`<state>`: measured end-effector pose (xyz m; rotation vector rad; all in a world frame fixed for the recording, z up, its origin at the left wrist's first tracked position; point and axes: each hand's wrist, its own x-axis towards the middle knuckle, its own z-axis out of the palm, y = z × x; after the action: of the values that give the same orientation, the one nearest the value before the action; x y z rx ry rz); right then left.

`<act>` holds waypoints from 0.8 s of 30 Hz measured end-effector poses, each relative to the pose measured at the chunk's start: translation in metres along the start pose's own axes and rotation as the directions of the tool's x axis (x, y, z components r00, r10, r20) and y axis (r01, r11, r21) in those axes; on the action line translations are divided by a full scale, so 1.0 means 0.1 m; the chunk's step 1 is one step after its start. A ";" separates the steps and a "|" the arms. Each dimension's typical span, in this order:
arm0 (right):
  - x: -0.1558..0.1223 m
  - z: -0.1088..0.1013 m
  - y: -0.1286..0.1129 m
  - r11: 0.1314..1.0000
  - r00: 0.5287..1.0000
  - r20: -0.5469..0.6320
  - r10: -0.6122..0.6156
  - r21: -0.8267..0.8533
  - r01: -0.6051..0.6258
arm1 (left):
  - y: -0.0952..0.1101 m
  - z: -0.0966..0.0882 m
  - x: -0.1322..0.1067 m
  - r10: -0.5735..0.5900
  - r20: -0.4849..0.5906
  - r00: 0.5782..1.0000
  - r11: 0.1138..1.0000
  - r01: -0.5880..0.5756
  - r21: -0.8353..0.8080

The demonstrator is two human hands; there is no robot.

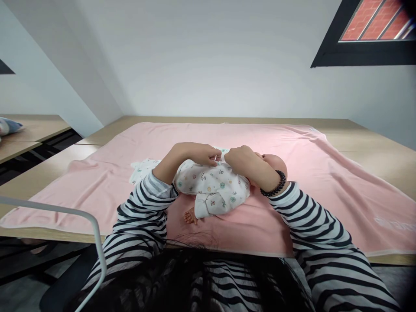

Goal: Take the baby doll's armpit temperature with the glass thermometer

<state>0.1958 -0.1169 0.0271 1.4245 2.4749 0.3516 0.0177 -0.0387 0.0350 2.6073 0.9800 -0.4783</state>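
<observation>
A baby doll [274,162] lies on its back across a pink blanket [312,203], its head to the right. It wears a white printed baby outfit [208,180], and one doll hand [190,216] sticks out of the near sleeve. Over the doll's middle, my left hand [203,154] has its fingers bent together at the front of the outfit. My right hand [242,160] is closed at the doll's chest, near its chin, with the fingertips hidden from me. What each hand pinches is too small or covered to make out.
Under the blanket is a light wooden table [373,164] against a pale wall [211,65]. A grey curved metal bar [94,221] rises at the lower left. Another table [35,128] at far left holds a blue and white item [9,125].
</observation>
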 end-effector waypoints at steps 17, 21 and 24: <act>0.10 0.00 0.06 0.999 0.997 0.076 -0.024 0.037 0.021 | -0.05 0.01 -0.01 -0.017 0.019 1.000 1.000 0.017 0.010; 0.09 0.01 0.07 0.997 0.997 0.060 -0.041 0.065 0.037 | -0.05 0.01 -0.01 -0.020 0.018 1.000 1.000 0.020 0.008; 0.09 0.04 0.10 0.994 0.997 0.027 -0.070 0.090 0.067 | -0.07 0.01 0.00 -0.015 0.016 1.000 1.000 0.015 0.006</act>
<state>0.2010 -0.1044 0.0262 1.3636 2.5370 0.2068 0.0129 -0.0345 0.0326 2.5986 0.9953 -0.5059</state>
